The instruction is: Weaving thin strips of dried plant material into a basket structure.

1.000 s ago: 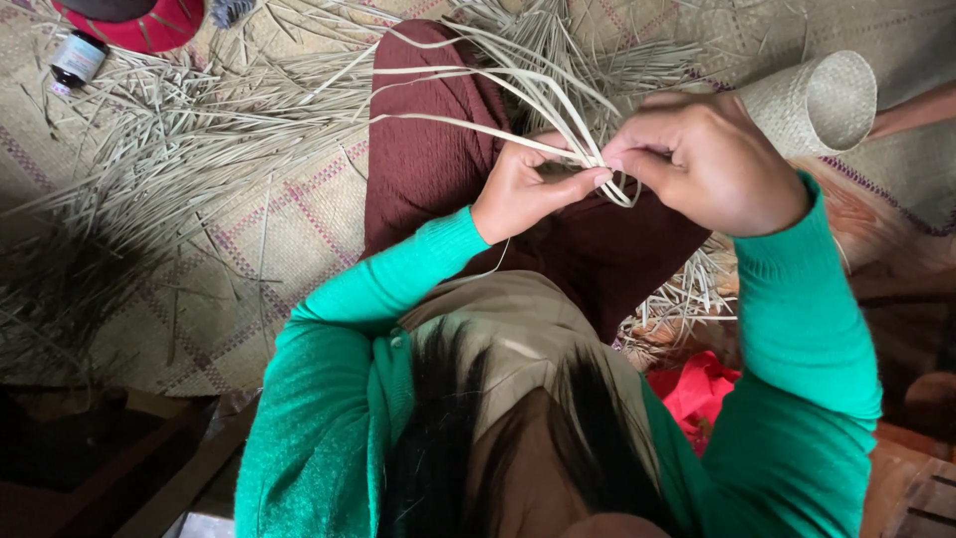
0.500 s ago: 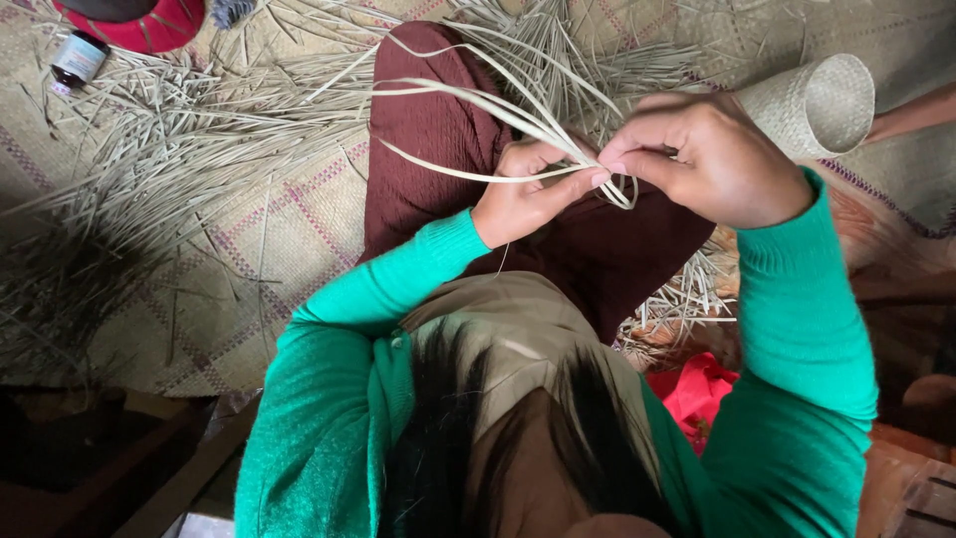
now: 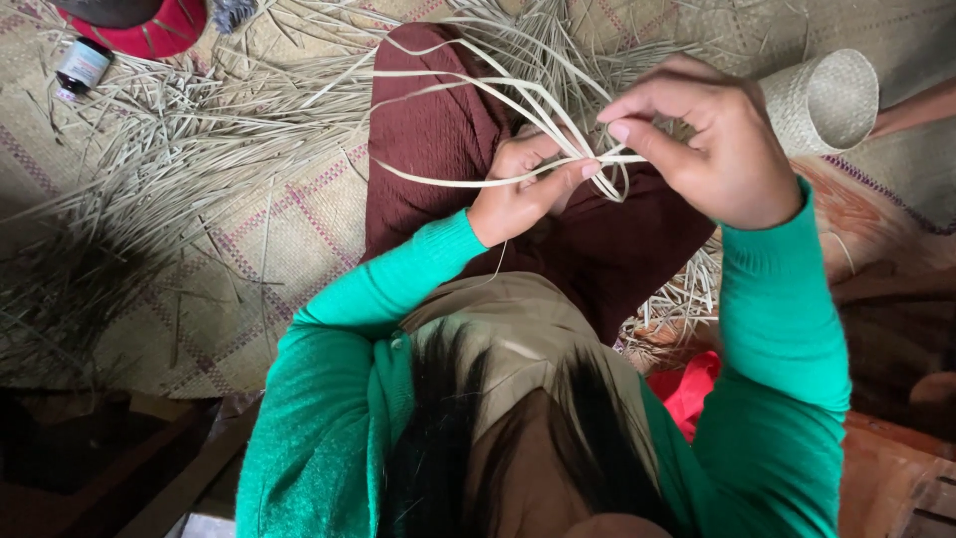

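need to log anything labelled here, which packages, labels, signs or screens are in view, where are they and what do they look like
Small bottle: top left, lying on the woven mat beside a red object; dark cap, pale label with a blue band.
No signs or screens in view.

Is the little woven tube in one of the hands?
No, the woven tube lies on the mat beyond the right hand; both hands pinch pale straw strips.
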